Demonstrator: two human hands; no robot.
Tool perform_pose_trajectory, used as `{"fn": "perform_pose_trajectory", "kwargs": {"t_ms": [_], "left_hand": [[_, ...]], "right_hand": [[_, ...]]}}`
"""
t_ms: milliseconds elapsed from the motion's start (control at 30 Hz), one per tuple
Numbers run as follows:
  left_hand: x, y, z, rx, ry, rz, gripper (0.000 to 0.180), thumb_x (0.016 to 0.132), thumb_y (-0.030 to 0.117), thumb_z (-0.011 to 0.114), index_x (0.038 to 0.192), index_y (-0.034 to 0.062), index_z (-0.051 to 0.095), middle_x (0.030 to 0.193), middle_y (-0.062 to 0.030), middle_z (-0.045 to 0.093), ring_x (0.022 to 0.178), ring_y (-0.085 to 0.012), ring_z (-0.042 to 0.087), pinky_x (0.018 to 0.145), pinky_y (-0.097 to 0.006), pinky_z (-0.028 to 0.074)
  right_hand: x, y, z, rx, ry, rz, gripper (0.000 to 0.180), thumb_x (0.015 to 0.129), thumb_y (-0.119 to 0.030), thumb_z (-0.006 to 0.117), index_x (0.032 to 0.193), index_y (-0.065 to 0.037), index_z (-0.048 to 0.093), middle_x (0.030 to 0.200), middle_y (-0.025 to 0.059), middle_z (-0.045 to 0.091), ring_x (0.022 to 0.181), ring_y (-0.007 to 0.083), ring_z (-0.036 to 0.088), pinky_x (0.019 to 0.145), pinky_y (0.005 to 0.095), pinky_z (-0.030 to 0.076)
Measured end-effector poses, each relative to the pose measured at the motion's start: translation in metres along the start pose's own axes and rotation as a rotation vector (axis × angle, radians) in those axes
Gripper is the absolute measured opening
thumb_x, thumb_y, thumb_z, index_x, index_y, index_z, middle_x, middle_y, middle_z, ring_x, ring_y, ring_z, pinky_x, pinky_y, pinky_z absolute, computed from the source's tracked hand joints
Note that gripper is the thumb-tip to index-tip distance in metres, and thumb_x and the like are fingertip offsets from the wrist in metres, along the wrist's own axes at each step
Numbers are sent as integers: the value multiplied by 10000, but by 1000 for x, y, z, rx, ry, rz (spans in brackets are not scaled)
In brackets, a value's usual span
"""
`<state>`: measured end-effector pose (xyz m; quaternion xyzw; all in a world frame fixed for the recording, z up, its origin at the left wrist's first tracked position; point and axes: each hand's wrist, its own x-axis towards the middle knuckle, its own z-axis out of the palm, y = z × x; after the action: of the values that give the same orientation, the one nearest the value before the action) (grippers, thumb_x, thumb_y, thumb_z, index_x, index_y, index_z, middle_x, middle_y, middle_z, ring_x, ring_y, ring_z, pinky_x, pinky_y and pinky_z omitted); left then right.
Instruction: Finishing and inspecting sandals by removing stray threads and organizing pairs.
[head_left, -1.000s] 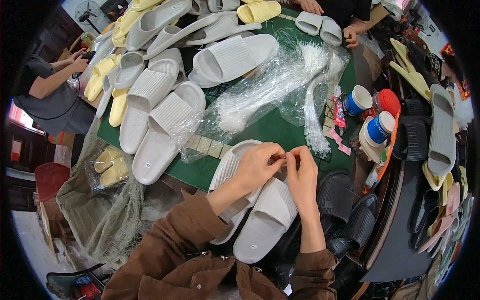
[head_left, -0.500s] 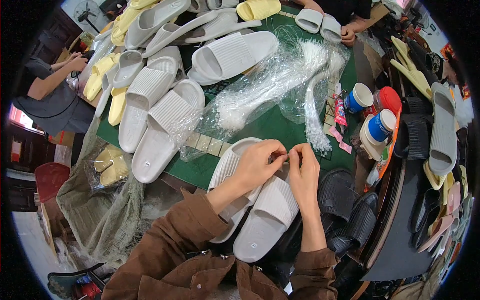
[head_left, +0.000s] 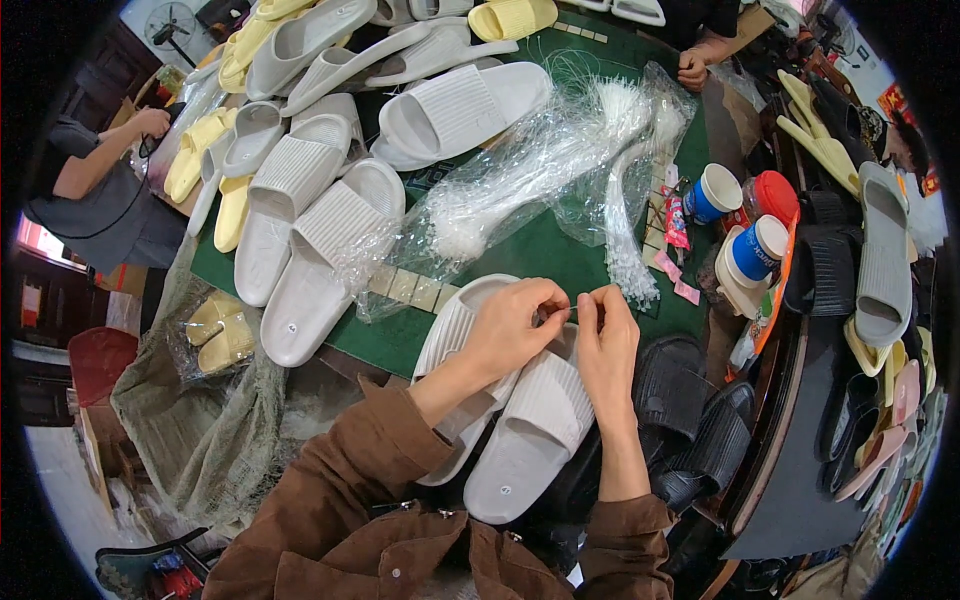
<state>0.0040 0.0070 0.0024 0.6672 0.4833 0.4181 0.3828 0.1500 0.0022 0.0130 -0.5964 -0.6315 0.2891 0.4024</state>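
Head fisheye faces down, close over table (head_left: 540,250).

Even, moderately bright light leaves the left hand (head_left: 508,325) and right hand (head_left: 607,338) sharp, with glints across the plastic bag (head_left: 578,207), a washed-out patch (head_left: 45,240) at far left, and bent edges fading to black.

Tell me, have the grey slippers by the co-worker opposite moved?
Yes: against the green tabletop, the grey slippers have shifted farther away.
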Motion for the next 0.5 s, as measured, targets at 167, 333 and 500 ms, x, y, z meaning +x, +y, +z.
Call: {"fn": "perform_pose_trajectory", "kwargs": {"t_ms": [167, 333, 500], "left_hand": [[1, 1, 2, 21, 6, 18, 98, 819, 56, 659, 889, -6, 631, 790, -85, 619, 652, -167, 579, 567, -288, 445], [0, 0, 1, 42, 3, 28, 98, 815, 52, 662, 889, -7, 637, 779, -96, 612, 656, -173, 586, 572, -298, 450], [0, -4, 0, 77, -7, 21, 107, 808, 56, 673, 888, -8, 643, 772, -106, 607, 654, -201, 584, 588, -316, 454]], "right_hand": [[0, 1, 0, 15, 59, -50, 135, 932, -72, 551, 859, 30, 500, 758, 193, 536, 664, 350, 540, 608, 430, 427], [0, 3, 1, 12, 74, -89, 112, 924, -59, 554, 871, 23, 499, 773, 177, 533, 682, 346, 540, 618, 431, 428], [0, 1, 2, 33, 18, -83, 91, 900, -23, 564, 866, 20, 492, 778, 173, 521, 698, 348, 538, 631, 423, 427]]}}
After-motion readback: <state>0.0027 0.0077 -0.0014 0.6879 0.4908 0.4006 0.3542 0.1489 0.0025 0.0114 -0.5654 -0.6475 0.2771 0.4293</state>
